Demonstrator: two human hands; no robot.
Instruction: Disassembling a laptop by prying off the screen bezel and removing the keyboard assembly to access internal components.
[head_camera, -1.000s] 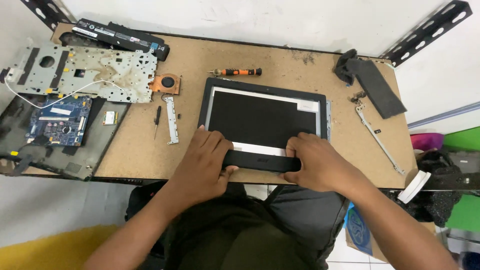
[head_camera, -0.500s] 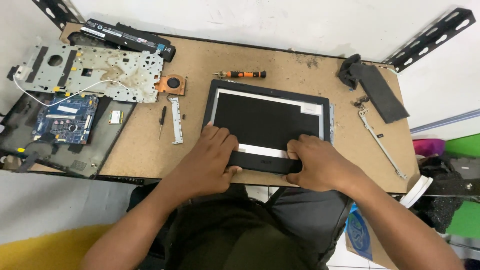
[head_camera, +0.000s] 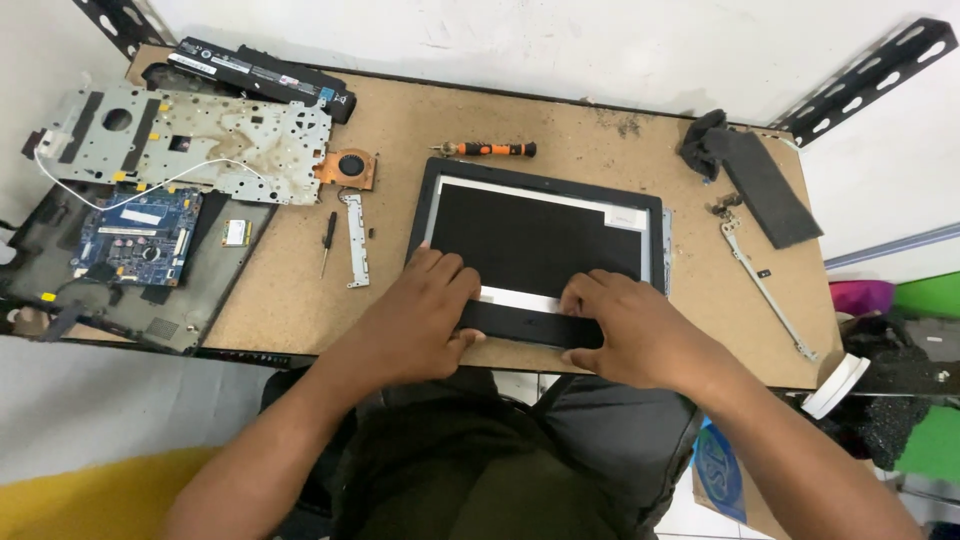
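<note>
Pressing on the laptop screen panel (head_camera: 540, 240) near the table's (head_camera: 620, 130) lower edge, left hand (head_camera: 425, 315) and right hand (head_camera: 625, 330) clamp its black bottom bezel strip (head_camera: 525, 322); bare board lies at center.

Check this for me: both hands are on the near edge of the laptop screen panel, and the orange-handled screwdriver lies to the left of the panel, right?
Not quite. In the head view the orange-handled screwdriver lies beyond the laptop screen panel's far edge, not left of it. Both the left hand and right hand are on its near edge.

An electronics repair workshop: around the laptop screen panel (head_camera: 545, 240) on a particleboard bench (head_camera: 560, 130) lie a motherboard (head_camera: 135, 235), cooling fan (head_camera: 350, 165), battery (head_camera: 255, 75) and screwdriver (head_camera: 490, 149).
</note>
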